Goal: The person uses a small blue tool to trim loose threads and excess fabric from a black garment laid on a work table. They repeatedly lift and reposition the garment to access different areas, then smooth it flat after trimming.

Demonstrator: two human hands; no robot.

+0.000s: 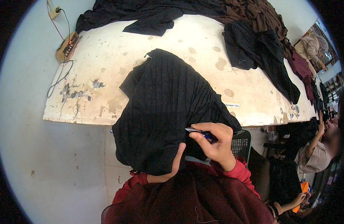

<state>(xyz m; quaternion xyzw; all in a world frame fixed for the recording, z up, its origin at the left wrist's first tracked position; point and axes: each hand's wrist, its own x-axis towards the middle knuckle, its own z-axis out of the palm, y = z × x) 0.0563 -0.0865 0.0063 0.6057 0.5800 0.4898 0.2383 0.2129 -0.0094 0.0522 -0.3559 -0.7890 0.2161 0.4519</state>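
Note:
A black pleated garment (160, 97) hangs over the table's near edge and into my lap. My left hand (175, 164) holds its lower part. The thumb stretches along the cloth's edge, and most of the fingers are hidden under the fabric. Just to the right, my right hand (213, 140) is closed round small thread snips (205, 134) with a dark blue handle. Their short silver tip points left and lies close against the cloth, above my left thumb. Whether the blades touch a thread is too small to tell.
The worn, pale table (201, 52) carries heaped black cloth (149, 9), brown cloth (250, 15) and a black garment (261, 56). A wooden power strip (67, 46) with cables sits at the far left. A green chair (242, 143) stands on my right; other people (310, 156) work beyond it.

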